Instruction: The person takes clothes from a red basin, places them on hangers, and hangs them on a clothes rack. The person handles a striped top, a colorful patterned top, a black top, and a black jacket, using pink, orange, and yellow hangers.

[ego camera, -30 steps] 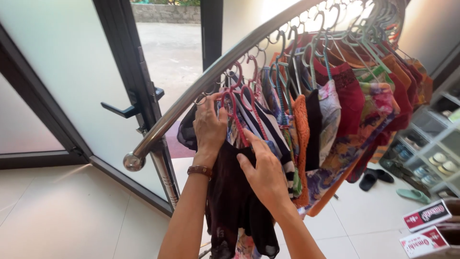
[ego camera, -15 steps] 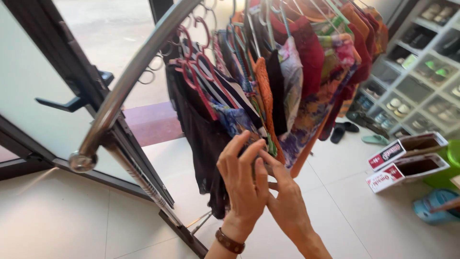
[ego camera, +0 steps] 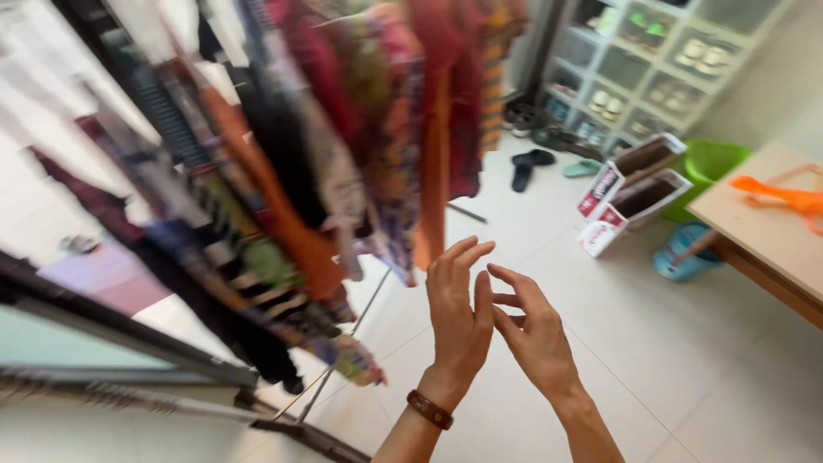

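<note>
My left hand (ego camera: 457, 315) and my right hand (ego camera: 533, 333) are raised side by side over the tiled floor, fingers spread, empty and just touching each other. A brown band circles my left wrist (ego camera: 429, 409). To their left hangs a blurred row of colourful garments (ego camera: 326, 163) on a clothes rack, apart from both hands. The rack's metal leg (ego camera: 330, 373) slants down to the floor beside my left forearm.
Two open cardboard boxes (ego camera: 630, 193) lie on the tiles at the right, next to a green basin (ego camera: 716, 159). A wooden table (ego camera: 763, 236) with an orange object (ego camera: 784, 195) fills the right edge. A shoe shelf (ego camera: 660, 73) and loose sandals (ego camera: 531, 163) stand farther back.
My hands have left the hangers and the dark garment and dropped away from the rack. The view has swung right and down, bringing the table and basin in.
</note>
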